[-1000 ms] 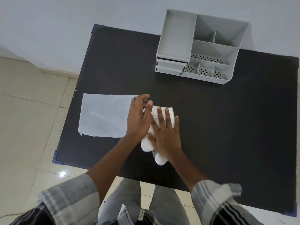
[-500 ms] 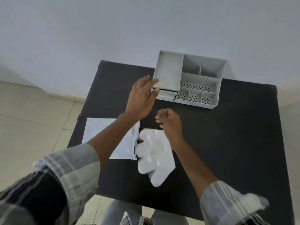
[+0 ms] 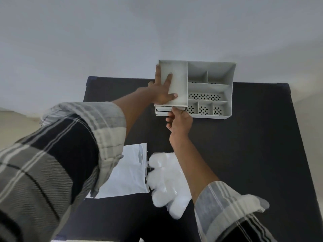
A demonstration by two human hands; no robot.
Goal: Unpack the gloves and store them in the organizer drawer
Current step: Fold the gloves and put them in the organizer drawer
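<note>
Fingers (image 3: 172, 111) on drawer (image 3: 163, 108) front, gloves (image 3: 166, 180) well behind, nearer the person.

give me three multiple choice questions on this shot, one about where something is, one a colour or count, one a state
1. Where do the gloves lie?
A. inside the organizer
B. on the table, right beside the white packet
C. on the floor

2. What colour is the organizer?
A. light grey
B. red
C. black

3. What is the left hand doing?
A. holding the gloves
B. hanging off the table
C. resting flat on the organizer's top left section

Answers:
1. B: the gloves sit on the black table next to the packet, near the person.
2. A: all its walls and trays are pale grey.
3. C: its fingers spread across that section while the right hand reaches the drawer fronts below it.
</note>
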